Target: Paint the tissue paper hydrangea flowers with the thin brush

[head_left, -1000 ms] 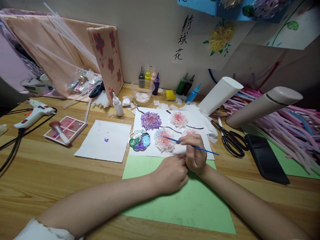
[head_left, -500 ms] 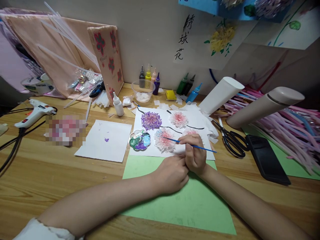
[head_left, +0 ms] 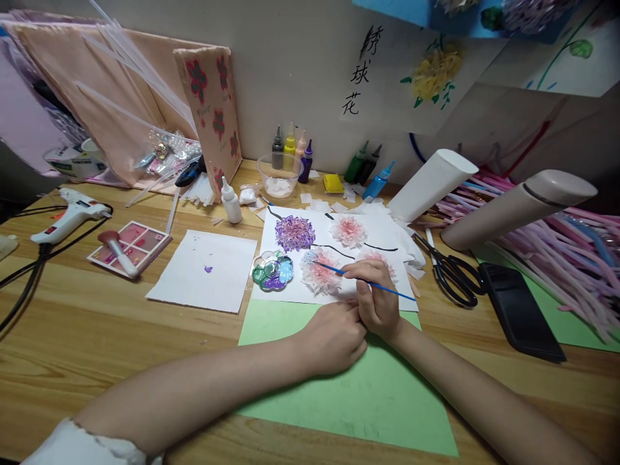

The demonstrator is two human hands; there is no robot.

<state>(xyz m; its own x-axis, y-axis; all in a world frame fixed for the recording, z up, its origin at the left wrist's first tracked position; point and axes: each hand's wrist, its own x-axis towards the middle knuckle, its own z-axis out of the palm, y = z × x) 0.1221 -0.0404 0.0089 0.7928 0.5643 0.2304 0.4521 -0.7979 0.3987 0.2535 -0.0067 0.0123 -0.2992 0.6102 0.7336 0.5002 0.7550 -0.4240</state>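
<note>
We grip 1 brush in our R hand, part-blocking 1 of 4 flowers; L hand clenched. Ref. hands: 1 palette @ 10 o'clock, 1 pr. scissors @ 2.

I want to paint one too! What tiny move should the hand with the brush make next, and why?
Perhaps the right hand should dab the paintbrush beside the blue patch on the lower-left flower: the tip is at that patch, and blue shows only at the flower's upper left, while the rest looks pink and white.

Brush in right hand: blue; flower left of hand: pink-white, pale-blue patch; sheet below hand: light green
</note>
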